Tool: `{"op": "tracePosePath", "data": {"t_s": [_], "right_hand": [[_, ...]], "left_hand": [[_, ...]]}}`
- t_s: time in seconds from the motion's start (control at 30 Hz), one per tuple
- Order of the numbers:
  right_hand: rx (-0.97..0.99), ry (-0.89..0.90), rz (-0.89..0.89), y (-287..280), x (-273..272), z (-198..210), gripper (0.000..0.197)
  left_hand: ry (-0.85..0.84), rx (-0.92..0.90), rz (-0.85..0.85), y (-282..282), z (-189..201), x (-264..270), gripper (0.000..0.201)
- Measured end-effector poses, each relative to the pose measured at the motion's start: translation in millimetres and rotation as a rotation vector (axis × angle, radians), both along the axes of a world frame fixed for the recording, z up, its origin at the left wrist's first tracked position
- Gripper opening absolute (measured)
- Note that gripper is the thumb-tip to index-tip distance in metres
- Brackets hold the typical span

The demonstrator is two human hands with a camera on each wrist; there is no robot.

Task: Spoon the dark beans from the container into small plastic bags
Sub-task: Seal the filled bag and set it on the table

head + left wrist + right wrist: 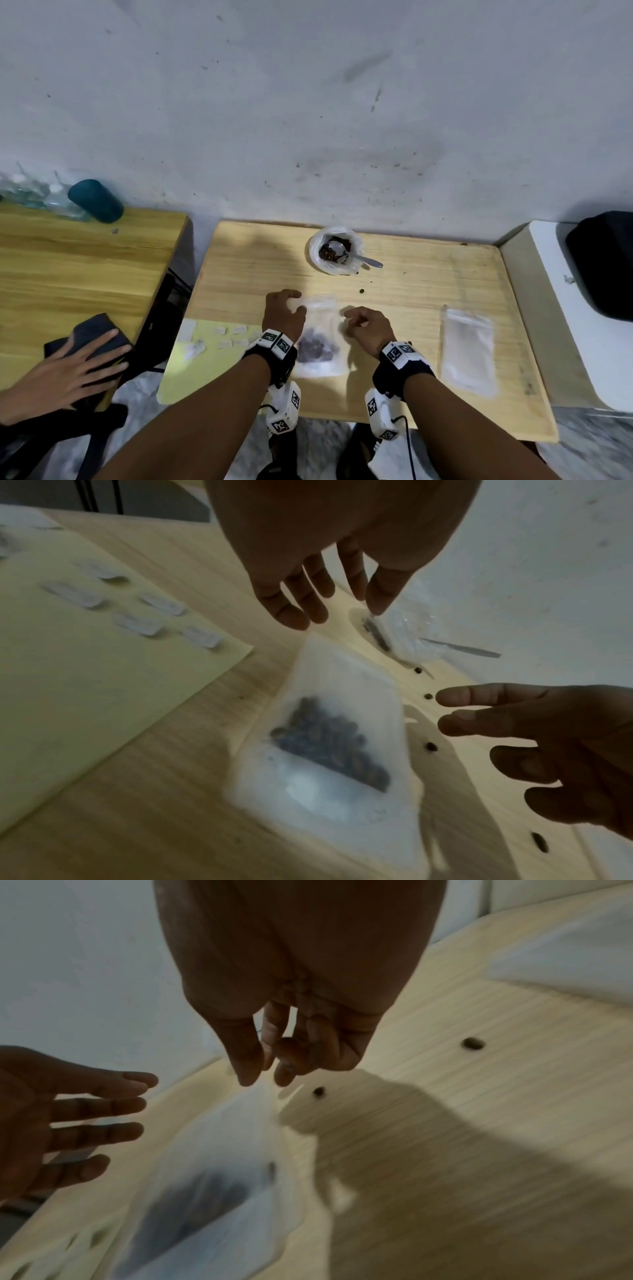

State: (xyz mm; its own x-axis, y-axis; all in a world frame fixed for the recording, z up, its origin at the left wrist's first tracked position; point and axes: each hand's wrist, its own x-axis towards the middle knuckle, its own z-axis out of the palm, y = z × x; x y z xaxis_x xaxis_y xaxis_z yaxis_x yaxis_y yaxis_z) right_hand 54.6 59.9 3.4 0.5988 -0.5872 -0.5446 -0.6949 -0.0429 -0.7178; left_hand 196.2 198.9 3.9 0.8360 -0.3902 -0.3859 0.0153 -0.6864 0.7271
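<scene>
A small clear bag (pixel 318 346) with dark beans in its lower half lies flat on the wooden table (pixel 411 298). My left hand (pixel 286 308) hovers at the bag's top left corner, fingers straight in the left wrist view (pixel 335 607), holding nothing. My right hand (pixel 359 320) hangs just right of the bag's top with fingers loosely curled (pixel 263 1074) and nothing in them. The bag-lined container (pixel 334 250) of beans stands at the back, a metal spoon (pixel 364 260) resting in it. An empty clear bag (pixel 467 349) lies to the right.
Loose beans (pixel 361 291) lie between container and bag. A yellow sheet (pixel 191 370) with white labels overlaps the table's left edge. Another person's hand (pixel 68 370) rests on a dark cloth on the neighbouring table, where a teal cylinder (pixel 96 200) stands. A white unit (pixel 565 308) adjoins the right side.
</scene>
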Motion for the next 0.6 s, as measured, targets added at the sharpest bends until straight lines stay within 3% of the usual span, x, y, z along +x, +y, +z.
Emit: {"op": "tracePosePath", "data": {"t_s": [0.13,0.33,0.6], "right_hand": [[0.022,-0.024,-0.091,-26.2,-32.8,12.0,0.012],[-0.001,0.047,-0.234,-80.7,-112.2,12.1,0.016],[-0.115,0.127,-0.444,-137.8,-199.8,-6.1,0.02]], "left_hand": [[0.022,-0.063,-0.118,-32.6,7.1,-19.4,0.016],[0.307,-0.01,-0.389,-89.0,3.7,-76.2,0.009],[0.42,0.005,-0.45,-157.4,-7.2,-156.0,0.007]]}}
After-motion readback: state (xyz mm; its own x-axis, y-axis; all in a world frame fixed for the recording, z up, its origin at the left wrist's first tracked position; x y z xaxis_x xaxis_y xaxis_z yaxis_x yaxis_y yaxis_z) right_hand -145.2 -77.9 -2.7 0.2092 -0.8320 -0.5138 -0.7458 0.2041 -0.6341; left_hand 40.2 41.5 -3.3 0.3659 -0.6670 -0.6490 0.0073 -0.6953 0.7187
